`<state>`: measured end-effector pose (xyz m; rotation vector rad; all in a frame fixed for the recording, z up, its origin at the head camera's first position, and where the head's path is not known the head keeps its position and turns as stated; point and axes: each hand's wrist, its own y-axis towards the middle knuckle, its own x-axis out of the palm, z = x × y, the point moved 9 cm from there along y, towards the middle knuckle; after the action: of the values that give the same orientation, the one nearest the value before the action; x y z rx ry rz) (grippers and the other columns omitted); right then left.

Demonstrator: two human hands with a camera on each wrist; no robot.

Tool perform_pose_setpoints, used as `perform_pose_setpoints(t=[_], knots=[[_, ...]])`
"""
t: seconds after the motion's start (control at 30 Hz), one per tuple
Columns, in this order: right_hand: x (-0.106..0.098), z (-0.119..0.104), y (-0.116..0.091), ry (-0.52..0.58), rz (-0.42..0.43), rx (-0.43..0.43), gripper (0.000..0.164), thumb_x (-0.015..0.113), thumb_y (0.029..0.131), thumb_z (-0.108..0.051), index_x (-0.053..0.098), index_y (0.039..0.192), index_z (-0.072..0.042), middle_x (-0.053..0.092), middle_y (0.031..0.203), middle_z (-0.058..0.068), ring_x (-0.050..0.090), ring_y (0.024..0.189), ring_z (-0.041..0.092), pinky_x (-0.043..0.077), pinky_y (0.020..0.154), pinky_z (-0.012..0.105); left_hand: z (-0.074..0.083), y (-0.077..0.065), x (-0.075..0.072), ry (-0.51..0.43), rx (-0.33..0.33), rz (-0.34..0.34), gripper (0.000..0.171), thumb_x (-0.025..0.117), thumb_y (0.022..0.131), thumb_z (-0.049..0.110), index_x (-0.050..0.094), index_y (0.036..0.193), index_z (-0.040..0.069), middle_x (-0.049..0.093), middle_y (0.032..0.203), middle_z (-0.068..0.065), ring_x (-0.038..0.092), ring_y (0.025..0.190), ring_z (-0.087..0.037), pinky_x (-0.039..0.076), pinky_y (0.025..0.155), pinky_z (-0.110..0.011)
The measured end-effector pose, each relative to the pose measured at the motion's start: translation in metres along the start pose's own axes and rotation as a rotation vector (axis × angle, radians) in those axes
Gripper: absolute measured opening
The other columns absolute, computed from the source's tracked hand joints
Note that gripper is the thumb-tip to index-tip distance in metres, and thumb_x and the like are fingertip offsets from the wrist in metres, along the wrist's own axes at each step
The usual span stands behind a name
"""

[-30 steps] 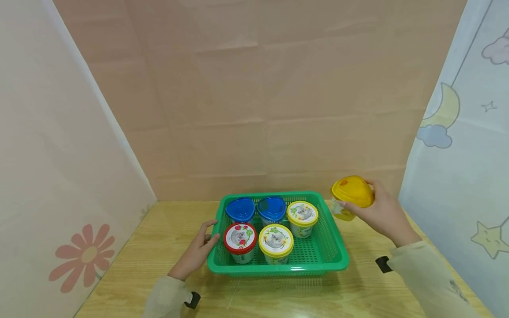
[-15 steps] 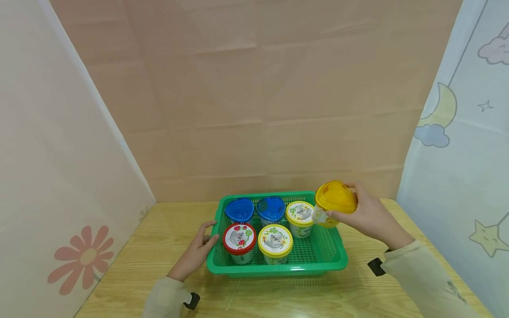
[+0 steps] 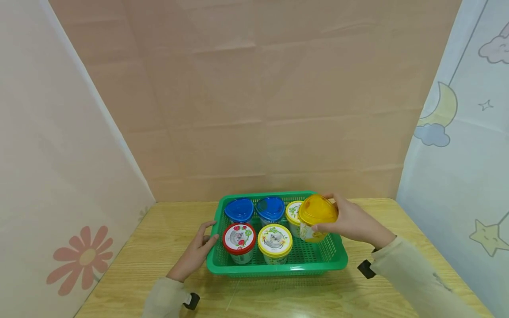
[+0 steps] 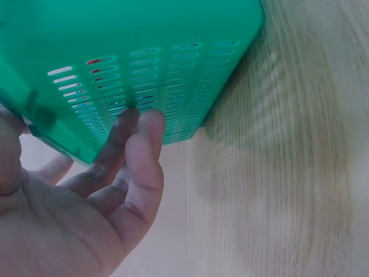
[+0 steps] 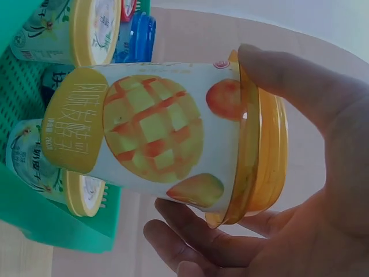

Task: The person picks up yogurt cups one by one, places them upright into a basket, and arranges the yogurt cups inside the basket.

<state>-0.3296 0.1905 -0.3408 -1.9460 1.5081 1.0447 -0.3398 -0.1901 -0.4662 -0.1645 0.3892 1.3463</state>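
My right hand [image 3: 351, 223] grips a yogurt cup [image 3: 314, 232] round its clear yellow lid, thumb on one side and fingers on the other. Mango pictures cover its side [image 5: 155, 124] in the right wrist view. It hangs slightly tilted over the right part of a green plastic basket [image 3: 278, 267], partly hiding a yellow-lidded cup [image 3: 293, 212]. My left hand [image 3: 194, 256] holds the basket's left rim, thumb on top; in the left wrist view, curled fingers [image 4: 144, 164] lie against its slotted wall.
Inside the basket stand two blue-lidded cups [image 3: 239, 210] at the back, and a red-lidded cup [image 3: 240, 238] beside another yellow-lidded cup [image 3: 275, 240] in front. A wooden table [image 3: 131, 265] carries the basket. A plain backdrop [image 3: 254, 110] rises behind it, with printed sheets on both sides.
My right hand has carried the mango yogurt cup leftward and down, from beside the basket to over its right part. The left hand stays at the rim.
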Motion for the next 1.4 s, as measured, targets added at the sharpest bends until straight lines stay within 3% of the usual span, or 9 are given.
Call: perform_pose_setpoints(t=[0.23, 0.63, 0.77, 1.03, 1.4], knots=[[0.016, 0.002, 0.007, 0.015, -0.064, -0.001, 0.094, 0.086, 0.073, -0.046, 0.035, 0.14, -0.003, 0.063, 0.107, 0.014, 0.062, 0.08, 0.018, 0.053, 0.072, 0.034, 0.001, 0.0, 0.002, -0.001, 0.005, -0.011, 0.052, 0.047, 0.107, 0.033, 0.027, 0.153, 0.018, 0.064, 0.123, -0.023, 0.068, 0.103, -0.03, 0.056, 0.085, -0.044], [0.036, 0.007, 0.015, 0.061, -0.108, 0.014, 0.094, 0.092, 0.067, -0.038, 0.041, 0.139, -0.006, 0.059, 0.112, 0.016, 0.061, 0.081, 0.02, 0.055, 0.072, 0.036, 0.0, -0.001, 0.002, -0.012, 0.0, -0.031, 0.053, 0.046, 0.107, 0.035, 0.026, 0.153, 0.019, 0.062, 0.126, -0.025, 0.068, 0.105, -0.032, 0.057, 0.085, -0.044], [0.04, 0.007, 0.016, 0.021, -0.11, -0.006, 0.092, 0.093, 0.066, -0.039, 0.046, 0.137, -0.004, 0.056, 0.108, 0.016, 0.058, 0.083, 0.021, 0.055, 0.072, 0.037, 0.001, -0.001, 0.001, -0.011, -0.006, -0.03, 0.053, 0.046, 0.107, 0.035, 0.025, 0.153, 0.019, 0.062, 0.125, -0.024, 0.068, 0.104, -0.031, 0.057, 0.084, -0.043], [0.044, 0.01, 0.017, -0.073, -0.108, 0.009, 0.088, 0.091, 0.066, -0.045, 0.052, 0.135, -0.006, 0.052, 0.12, 0.02, 0.056, 0.1, 0.028, 0.055, 0.075, 0.043, 0.004, -0.001, 0.002, -0.002, -0.002, -0.033, 0.053, 0.046, 0.107, 0.034, 0.026, 0.153, 0.018, 0.062, 0.124, -0.024, 0.068, 0.102, -0.03, 0.057, 0.083, -0.042], [0.049, 0.01, 0.02, -0.102, -0.168, 0.019, 0.084, 0.09, 0.067, -0.039, 0.053, 0.13, 0.001, 0.059, 0.108, 0.011, 0.056, 0.088, 0.022, 0.055, 0.073, 0.037, 0.004, 0.0, 0.002, 0.001, 0.005, -0.045, 0.052, 0.046, 0.108, 0.034, 0.026, 0.153, 0.019, 0.063, 0.123, -0.023, 0.068, 0.103, -0.03, 0.057, 0.084, -0.041]])
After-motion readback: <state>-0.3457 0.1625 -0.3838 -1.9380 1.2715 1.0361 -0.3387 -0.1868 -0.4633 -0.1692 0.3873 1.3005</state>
